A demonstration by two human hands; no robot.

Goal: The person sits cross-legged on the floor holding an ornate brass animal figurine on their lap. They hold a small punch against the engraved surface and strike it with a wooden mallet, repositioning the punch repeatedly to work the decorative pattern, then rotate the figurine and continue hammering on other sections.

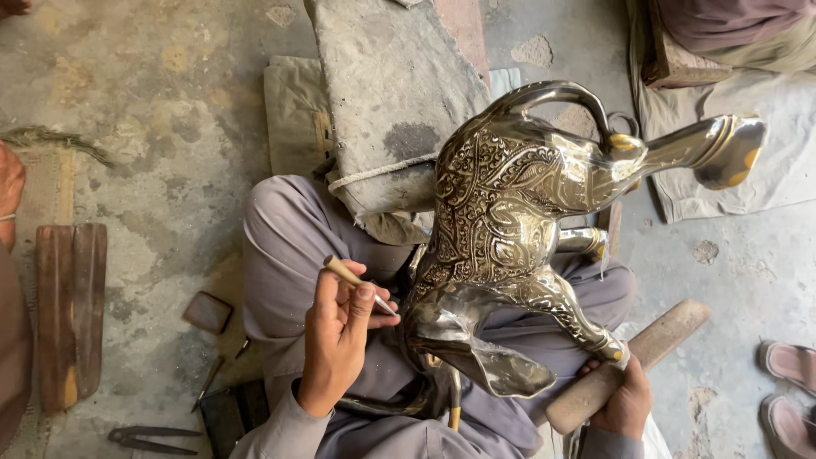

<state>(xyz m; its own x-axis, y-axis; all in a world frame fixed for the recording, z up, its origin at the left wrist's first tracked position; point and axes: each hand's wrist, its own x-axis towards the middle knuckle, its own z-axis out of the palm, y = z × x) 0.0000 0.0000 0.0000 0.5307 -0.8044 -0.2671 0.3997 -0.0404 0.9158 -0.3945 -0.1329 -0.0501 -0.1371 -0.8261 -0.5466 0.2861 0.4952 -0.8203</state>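
Floor: you sit cross-legged on a stained grey concrete floor, with a pale cloth sheet spread at the upper right.
Work piece: a shiny engraved metal animal figure lies tilted across your lap, its body covered in scrollwork, one leg reaching toward the upper right.
Support: a grey padded cushion tied with cord sits just behind the figure, touching it.
Left hand: your left hand pinches a thin wooden-handled engraving tool between thumb and fingers, its tip just beside the figure's lower flank.
Right hand: your right hand is closed round a thick wooden mallet handle, under the figure's lower leg.
Left edge: a flat brown wooden board lies well apart; dark metal shears rest near the bottom.
Right edge: pink sandals sit by the frame's border.
Open room: bare floor lies between your left knee and the board.
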